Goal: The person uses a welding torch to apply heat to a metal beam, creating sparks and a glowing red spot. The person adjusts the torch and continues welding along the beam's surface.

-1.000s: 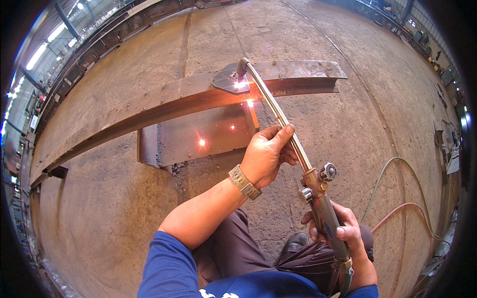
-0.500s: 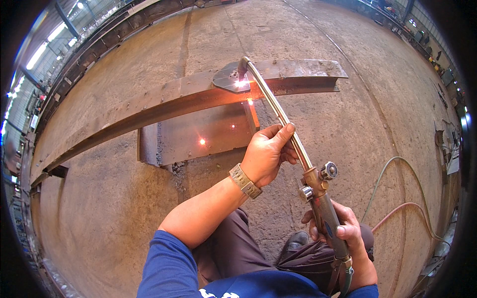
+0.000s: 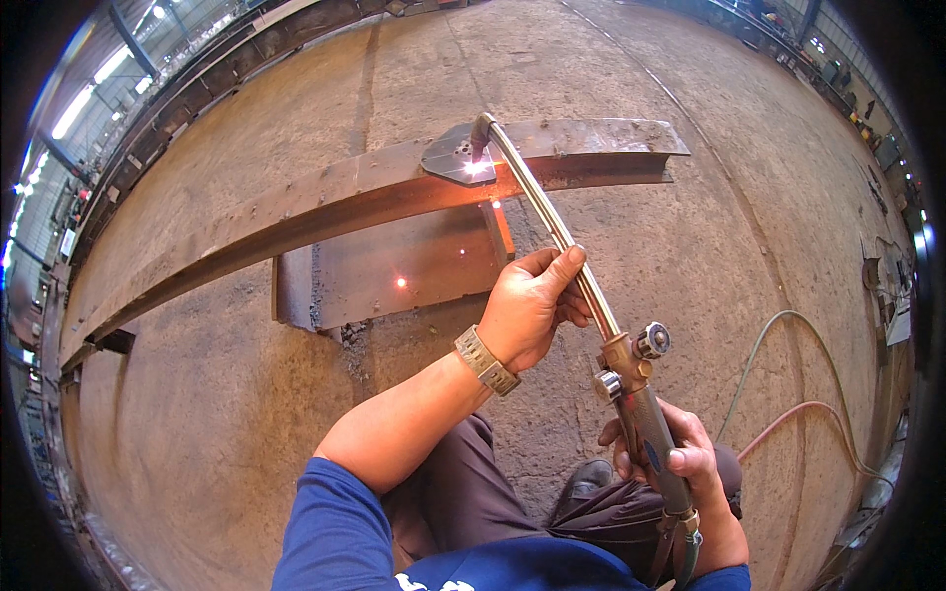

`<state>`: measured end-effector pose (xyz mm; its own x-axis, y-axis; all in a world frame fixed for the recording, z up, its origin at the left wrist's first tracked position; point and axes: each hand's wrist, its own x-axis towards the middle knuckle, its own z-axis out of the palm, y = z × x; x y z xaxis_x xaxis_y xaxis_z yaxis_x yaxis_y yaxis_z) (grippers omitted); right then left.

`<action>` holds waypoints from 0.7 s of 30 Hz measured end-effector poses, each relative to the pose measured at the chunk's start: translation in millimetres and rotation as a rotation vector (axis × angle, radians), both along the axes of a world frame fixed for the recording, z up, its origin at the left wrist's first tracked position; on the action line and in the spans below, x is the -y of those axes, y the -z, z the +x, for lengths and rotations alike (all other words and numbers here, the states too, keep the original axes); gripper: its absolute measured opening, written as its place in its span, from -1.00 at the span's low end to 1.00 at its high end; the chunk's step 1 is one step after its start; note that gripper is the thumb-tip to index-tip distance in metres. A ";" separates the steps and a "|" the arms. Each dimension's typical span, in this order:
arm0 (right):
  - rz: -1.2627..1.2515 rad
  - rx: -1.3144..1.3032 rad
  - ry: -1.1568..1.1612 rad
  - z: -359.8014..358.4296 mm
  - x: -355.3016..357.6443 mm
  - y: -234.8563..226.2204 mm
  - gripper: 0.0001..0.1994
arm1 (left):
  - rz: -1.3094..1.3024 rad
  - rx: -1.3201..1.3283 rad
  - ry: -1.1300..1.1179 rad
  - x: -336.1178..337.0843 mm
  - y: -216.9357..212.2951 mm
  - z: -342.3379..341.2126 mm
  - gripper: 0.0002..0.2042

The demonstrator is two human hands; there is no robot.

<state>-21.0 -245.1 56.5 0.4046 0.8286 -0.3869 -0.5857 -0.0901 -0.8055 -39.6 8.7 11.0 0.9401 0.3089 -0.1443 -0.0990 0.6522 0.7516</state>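
Observation:
My left hand [image 3: 532,305] is closed around the metal tubes of a cutting torch [image 3: 540,195], with the thumb lying along them. Lower down, my right hand [image 3: 687,455] grips the torch's dark handle, just below two round valve knobs. From there the torch slants up to its bent head, whose tip is over a small dark steel plate [image 3: 445,156] with holes in it. A bright white-pink glow shows at the tip. This plate lies on top of a long steel beam [image 3: 325,187], and the beam's side glows orange below the tip.
Under the beam lies a wider steel piece [image 3: 374,266] with small glowing spots and an orange-lit edge. A green hose [image 3: 764,340] and a red hose [image 3: 788,406] curve over the concrete floor [image 3: 680,295] at right. My shoe [image 3: 589,478] is close below the torch.
Both hands and the torch stay almost where they were. The glow at the tip and the small bright spots below it vary slightly.

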 end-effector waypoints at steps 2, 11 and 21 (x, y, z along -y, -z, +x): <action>-0.001 0.008 -0.003 0.0 -0.3 -0.5 0.06 | -0.004 0.005 -0.004 0.1 -0.8 -0.4 -0.71; -0.005 0.030 -0.003 -0.4 1.3 -0.9 0.06 | -0.013 0.010 0.003 1.7 0.3 0.2 -0.71; -0.010 0.037 -0.012 0.9 0.6 -0.9 0.05 | -0.011 0.014 -0.001 1.8 0.6 1.5 -0.71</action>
<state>-20.1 -245.7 57.4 0.4087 0.8300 -0.3796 -0.5538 -0.1050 -0.8260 -38.0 6.9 10.4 0.9418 0.3082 -0.1346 -0.1099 0.6602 0.7430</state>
